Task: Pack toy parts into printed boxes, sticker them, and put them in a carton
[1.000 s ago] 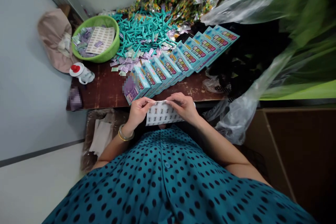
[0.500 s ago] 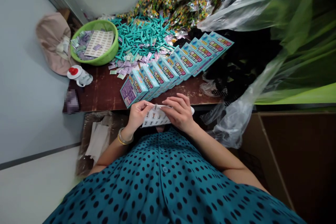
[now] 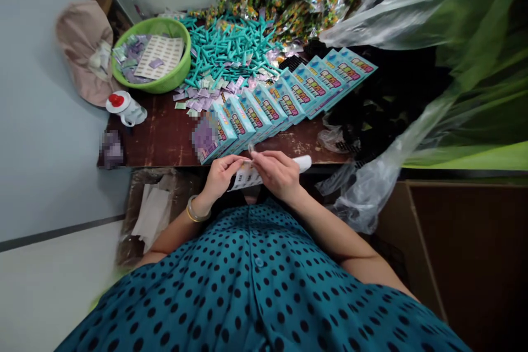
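Observation:
A white sheet of printed stickers [image 3: 244, 179], its right end rolled [image 3: 304, 163], is held in front of my body at the table's near edge. My left hand [image 3: 219, 179] pinches the sheet's upper left edge between thumb and fingers. Over the sheet's middle, my right hand [image 3: 279, 175] has its thumb and fingertips closed on a small clear sticker [image 3: 251, 148], which sticks up from them. That hand covers much of the sheet. Just beyond both hands, a slanting row of light-blue printed boxes [image 3: 270, 111] stands on the brown table [image 3: 160, 140].
A green basin [image 3: 187, 66] holds small packets and a label sheet. Teal sticks [image 3: 231, 55] are heaped beside it, with loose packets [image 3: 202, 98] in front. A lidded white mug [image 3: 131, 111] stands at left. Clear plastic [image 3: 367, 203] hangs over the right side.
My right fingertips have come up from the sheet with a clear sticker between them. The sheet's rolled end now shows farther out to the right. The view has shifted slightly.

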### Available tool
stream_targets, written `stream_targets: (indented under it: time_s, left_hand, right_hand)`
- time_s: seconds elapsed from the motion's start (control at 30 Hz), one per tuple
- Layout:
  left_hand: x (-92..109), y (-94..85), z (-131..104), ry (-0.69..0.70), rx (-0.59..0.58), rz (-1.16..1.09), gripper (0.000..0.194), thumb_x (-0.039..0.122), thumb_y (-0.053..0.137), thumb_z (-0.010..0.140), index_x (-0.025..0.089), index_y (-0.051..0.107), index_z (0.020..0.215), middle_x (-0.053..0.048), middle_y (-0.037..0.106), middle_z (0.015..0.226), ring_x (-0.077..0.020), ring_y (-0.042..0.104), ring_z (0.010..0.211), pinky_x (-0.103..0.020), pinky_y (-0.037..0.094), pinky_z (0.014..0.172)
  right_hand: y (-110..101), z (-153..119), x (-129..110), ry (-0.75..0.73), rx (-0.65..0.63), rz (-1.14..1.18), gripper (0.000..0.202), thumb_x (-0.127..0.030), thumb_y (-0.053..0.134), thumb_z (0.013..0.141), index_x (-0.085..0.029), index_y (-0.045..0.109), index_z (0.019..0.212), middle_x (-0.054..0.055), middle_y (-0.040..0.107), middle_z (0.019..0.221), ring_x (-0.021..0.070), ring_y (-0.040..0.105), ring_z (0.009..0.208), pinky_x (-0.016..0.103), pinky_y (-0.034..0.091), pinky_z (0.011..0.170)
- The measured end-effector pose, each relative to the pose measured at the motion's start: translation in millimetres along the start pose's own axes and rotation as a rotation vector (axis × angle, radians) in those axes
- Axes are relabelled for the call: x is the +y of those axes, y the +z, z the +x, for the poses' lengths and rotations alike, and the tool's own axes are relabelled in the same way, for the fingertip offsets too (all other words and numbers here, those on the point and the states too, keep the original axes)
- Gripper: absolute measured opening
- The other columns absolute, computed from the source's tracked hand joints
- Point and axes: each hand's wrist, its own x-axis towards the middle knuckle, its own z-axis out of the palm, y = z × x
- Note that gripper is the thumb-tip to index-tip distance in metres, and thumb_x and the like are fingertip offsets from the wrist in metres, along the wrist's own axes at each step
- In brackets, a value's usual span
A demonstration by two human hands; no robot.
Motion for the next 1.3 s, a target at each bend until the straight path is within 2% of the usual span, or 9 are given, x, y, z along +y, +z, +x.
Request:
stream_targets:
  time_s: [0.1, 0.2, 0.33, 0.53, 0.67, 0.83, 0.97, 1.13, 1.3]
  left_hand:
    - [-4, -17.1, 2, -0.041, 0.088, -0.026, 0.029, 0.045, 0.069, 0.087, 0.017, 0.076, 0.083, -0.001, 0.072, 0.075, -0.0135, 0.059, 0.066, -0.024, 0.045, 0.064]
    - [-9, -43.8, 4, -0.04, 0.125, -0.027, 0.029, 0.045, 0.071, 0.084, 0.017, 0.074, 0.08, 0.0, 0.068, 0.072, -0.0127, 0.055, 0.066, -0.023, 0.043, 0.065]
    - [-15, -71.1, 5, -0.025, 0.17, -0.069, 0.027, 0.043, 0.072, 0.084, 0.016, 0.073, 0.081, 0.0, 0.066, 0.072, -0.0121, 0.054, 0.066, -0.023, 0.041, 0.064]
    - [-16, -83.6, 2, -0.011, 0.248, -0.123, 0.031, 0.047, 0.071, 0.084, 0.016, 0.072, 0.083, -0.001, 0.067, 0.074, -0.0118, 0.053, 0.063, -0.023, 0.04, 0.06]
    - [-18, -85.6, 1, 0.011, 0.213, -0.071, 0.035, 0.049, 0.07, 0.087, 0.016, 0.067, 0.075, 0.002, 0.056, 0.063, -0.0094, 0.044, 0.056, -0.022, 0.032, 0.054]
    - [-27, -87.7, 7, 0.035, 0.24, -0.066, 0.035, 0.049, 0.069, 0.086, 0.017, 0.065, 0.072, 0.002, 0.056, 0.063, -0.0101, 0.045, 0.057, -0.023, 0.033, 0.054]
    - [-38, -91.6, 16, 0.025, 0.261, -0.061, 0.032, 0.046, 0.068, 0.086, 0.018, 0.063, 0.072, 0.003, 0.052, 0.061, -0.0102, 0.042, 0.056, -0.023, 0.031, 0.053]
    - [-56, -91.8, 30, 0.016, 0.19, -0.011, 0.033, 0.047, 0.064, 0.086, 0.017, 0.061, 0.071, 0.004, 0.049, 0.06, -0.0103, 0.04, 0.056, -0.024, 0.03, 0.054]
    - [-74, -92.6, 45, -0.052, 0.234, -0.052, 0.037, 0.051, 0.065, 0.084, 0.018, 0.057, 0.07, 0.005, 0.044, 0.059, -0.0099, 0.037, 0.055, -0.024, 0.03, 0.054]
  right_hand:
    - [0, 5, -17, -0.119, -0.044, 0.089, 0.045, -0.015, 0.065, 0.095, -0.033, 0.062, 0.136, 0.0, 0.077, 0.093, 0.0201, 0.072, 0.093, 0.04, 0.058, 0.091]
    - [9, 32, -21, 0.19, -0.128, 0.339, 0.045, -0.026, 0.066, 0.097, -0.029, 0.057, 0.141, 0.001, 0.074, 0.088, 0.0172, 0.07, 0.081, 0.036, 0.059, 0.082]
    - [41, 80, 8, 0.503, -0.132, 0.57, 0.051, -0.04, 0.06, 0.1, -0.027, 0.048, 0.148, 0.003, 0.071, 0.091, 0.0166, 0.066, 0.077, 0.034, 0.059, 0.077]
    - [72, 93, 13, 0.469, -0.255, 0.624, 0.06, -0.041, 0.06, 0.1, -0.03, 0.04, 0.155, 0.005, 0.071, 0.102, 0.0184, 0.067, 0.087, 0.036, 0.06, 0.084]
    - [78, 78, -11, 0.401, -0.386, 0.51, 0.058, -0.033, 0.067, 0.096, -0.027, 0.048, 0.15, 0.005, 0.071, 0.104, 0.0186, 0.068, 0.089, 0.036, 0.06, 0.086]
    - [77, 74, -28, 0.248, -0.365, 0.263, 0.035, -0.026, 0.061, 0.098, -0.026, 0.064, 0.133, 0.003, 0.073, 0.092, 0.0203, 0.068, 0.087, 0.041, 0.057, 0.092]
    - [76, 93, -4, 0.369, -0.246, 0.255, 0.049, -0.026, 0.057, 0.098, -0.028, 0.052, 0.147, 0.004, 0.073, 0.098, 0.0189, 0.067, 0.082, 0.039, 0.059, 0.084]
    - [103, 107, 45, 0.411, -0.224, 0.105, 0.062, -0.02, 0.056, 0.094, -0.029, 0.042, 0.154, 0.003, 0.071, 0.103, 0.0176, 0.065, 0.082, 0.038, 0.058, 0.083]
    - [107, 108, 48, 0.391, -0.23, -0.203, 0.059, -0.026, 0.055, 0.096, -0.026, 0.043, 0.153, 0.012, 0.067, 0.119, 0.0248, 0.065, 0.1, 0.047, 0.055, 0.091]
